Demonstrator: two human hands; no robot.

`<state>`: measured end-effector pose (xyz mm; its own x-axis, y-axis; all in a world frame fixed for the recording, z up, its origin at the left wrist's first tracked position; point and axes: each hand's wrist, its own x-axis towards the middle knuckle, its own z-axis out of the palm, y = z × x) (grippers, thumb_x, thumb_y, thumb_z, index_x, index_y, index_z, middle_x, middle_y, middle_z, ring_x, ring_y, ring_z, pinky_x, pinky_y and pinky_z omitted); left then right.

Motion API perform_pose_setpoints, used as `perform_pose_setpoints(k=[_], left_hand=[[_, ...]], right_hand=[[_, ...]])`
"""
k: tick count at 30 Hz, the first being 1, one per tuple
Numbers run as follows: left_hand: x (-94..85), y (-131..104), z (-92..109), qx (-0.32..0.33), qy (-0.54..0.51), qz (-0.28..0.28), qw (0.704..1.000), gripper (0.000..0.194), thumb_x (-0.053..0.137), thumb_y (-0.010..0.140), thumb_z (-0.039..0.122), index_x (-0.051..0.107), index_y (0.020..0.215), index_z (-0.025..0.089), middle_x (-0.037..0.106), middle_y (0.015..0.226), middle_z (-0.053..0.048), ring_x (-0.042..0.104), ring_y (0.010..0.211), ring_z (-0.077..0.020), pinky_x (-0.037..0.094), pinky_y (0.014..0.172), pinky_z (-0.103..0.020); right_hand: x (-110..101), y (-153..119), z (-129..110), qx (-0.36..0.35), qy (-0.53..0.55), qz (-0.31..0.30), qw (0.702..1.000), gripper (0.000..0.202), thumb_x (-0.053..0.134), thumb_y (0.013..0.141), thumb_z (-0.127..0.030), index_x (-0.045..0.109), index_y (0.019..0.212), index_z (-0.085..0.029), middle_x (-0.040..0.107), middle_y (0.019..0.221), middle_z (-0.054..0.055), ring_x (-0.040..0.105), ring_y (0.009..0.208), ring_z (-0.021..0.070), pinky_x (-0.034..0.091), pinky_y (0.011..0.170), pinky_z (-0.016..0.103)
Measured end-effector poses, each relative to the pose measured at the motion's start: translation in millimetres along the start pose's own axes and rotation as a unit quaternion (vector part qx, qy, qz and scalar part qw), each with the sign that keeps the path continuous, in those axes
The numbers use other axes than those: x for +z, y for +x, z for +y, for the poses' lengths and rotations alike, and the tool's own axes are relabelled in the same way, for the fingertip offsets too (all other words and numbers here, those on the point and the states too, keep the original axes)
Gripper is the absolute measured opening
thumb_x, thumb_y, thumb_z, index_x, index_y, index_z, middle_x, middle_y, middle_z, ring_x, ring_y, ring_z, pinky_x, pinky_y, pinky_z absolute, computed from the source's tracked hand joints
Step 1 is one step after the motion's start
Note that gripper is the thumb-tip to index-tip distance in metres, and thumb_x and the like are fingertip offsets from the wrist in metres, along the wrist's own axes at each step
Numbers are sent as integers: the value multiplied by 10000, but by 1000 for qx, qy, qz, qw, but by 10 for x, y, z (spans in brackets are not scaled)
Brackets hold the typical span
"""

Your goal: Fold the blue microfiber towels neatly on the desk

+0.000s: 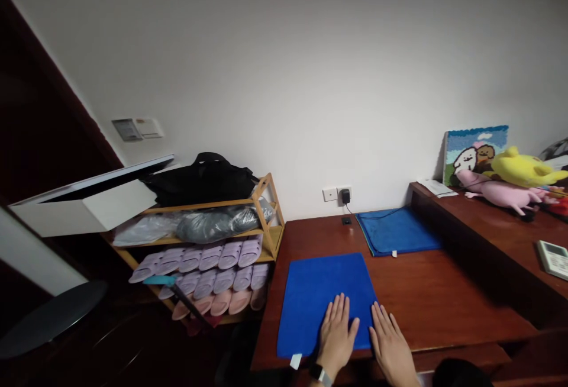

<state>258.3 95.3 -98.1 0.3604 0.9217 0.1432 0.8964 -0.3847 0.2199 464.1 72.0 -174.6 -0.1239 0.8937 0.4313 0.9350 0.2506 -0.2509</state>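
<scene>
A blue cloth (323,289), folded into a flat rectangle, lies near the front edge of the reddish-brown desk (448,298). A white tag (296,361) sticks out at its front left corner. My left hand (338,336) rests flat on the cloth's right part, palm down, fingers stretched out; a watch is on that wrist. My right hand (390,339) lies palm down along the cloth's right edge, partly over the wood, fingers extended. Another folded blue cloth (399,231) lies farther back against the wall.
Left of the desk stands a wooden rack (266,221) with purple slippers (210,257), a black bag (204,180) and a white box (119,203). A black plug (345,196) is in the wall socket. On the raised right ledge are plush toys (501,189) and a remote (554,258).
</scene>
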Motion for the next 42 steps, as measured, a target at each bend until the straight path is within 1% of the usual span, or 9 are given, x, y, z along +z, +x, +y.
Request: perform_pose_setpoints(k=[7, 11, 19, 25, 28, 31, 36, 39, 42], left_hand=[[-55, -646, -1156, -181, 79, 66, 978, 696, 283, 1069, 555, 308, 1645, 164, 296, 1705, -93, 266, 1583, -276, 280, 1298, -516], [33, -806, -1391, -194, 78, 95, 973, 689, 276, 1070, 520, 252, 1662, 168, 307, 1708, -96, 263, 1585, -257, 302, 1286, -501], [84, -791, -1368, -185, 71, 104, 975, 682, 302, 1063, 462, 206, 1675, 176, 321, 1710, -105, 263, 1585, -270, 291, 1288, -510], [-8, -724, -1376, -210, 75, 86, 971, 633, 292, 1066, 395, 265, 1662, 184, 351, 1689, -117, 279, 1576, -278, 301, 1281, -540], [-127, -445, -1105, -178, 73, 88, 977, 630, 281, 1077, 441, 308, 1651, 180, 351, 1690, -111, 269, 1580, -275, 281, 1296, -519], [-188, -35, -617, -95, 39, 59, 993, 639, 232, 1091, 488, 327, 1643, 181, 304, 1709, -90, 262, 1586, -262, 293, 1298, -493], [-13, 468, 4, 12, -3, -2, 1000, 638, 221, 1094, 489, 273, 1657, 194, 285, 1716, -74, 257, 1591, -245, 290, 1302, -470], [88, 502, -22, 9, 2, -6, 1000, 636, 214, 1093, 487, 258, 1659, 201, 302, 1710, -77, 259, 1590, -252, 289, 1300, -493], [42, 368, -333, -33, 21, 2, 999, 642, 224, 1089, 503, 259, 1658, 208, 278, 1715, -70, 242, 1594, -258, 277, 1302, -504]], right_hand=[[-5, -27, -22, 13, 14, -10, 1000, 635, 276, 1071, -509, 503, 1556, -167, 457, 1617, 78, 445, 1498, 294, 395, 1229, 483], [-32, 12, -4, 26, 23, -51, 998, 658, 258, 1065, -529, 497, 1559, -166, 455, 1621, 77, 424, 1511, 293, 377, 1242, 491], [-239, 633, -68, 88, 31, -129, 987, 659, 215, 1058, -446, 378, 1618, -138, 359, 1680, 76, 288, 1576, 254, 264, 1293, 479], [-150, 695, -78, 88, 26, -145, 985, 667, 238, 1047, -447, 364, 1622, -133, 337, 1687, 71, 266, 1584, 251, 223, 1308, 479], [-162, 671, -69, 79, 32, -136, 987, 655, 233, 1053, -450, 367, 1622, -155, 332, 1686, 59, 271, 1581, 247, 241, 1303, 485], [-224, 677, -73, 66, 34, -137, 988, 648, 229, 1058, -453, 363, 1623, -166, 329, 1681, 52, 275, 1579, 250, 252, 1296, 504], [-261, 689, -80, 63, 23, -155, 986, 658, 223, 1057, -444, 359, 1617, -127, 326, 1677, 65, 287, 1575, 253, 249, 1296, 505], [-225, 684, -70, 58, 19, -148, 987, 650, 224, 1057, -443, 380, 1613, -144, 338, 1674, 60, 289, 1574, 253, 255, 1294, 505], [-187, 679, -57, 62, 18, -142, 988, 653, 216, 1058, -447, 379, 1615, -147, 347, 1675, 62, 292, 1574, 247, 254, 1295, 496]])
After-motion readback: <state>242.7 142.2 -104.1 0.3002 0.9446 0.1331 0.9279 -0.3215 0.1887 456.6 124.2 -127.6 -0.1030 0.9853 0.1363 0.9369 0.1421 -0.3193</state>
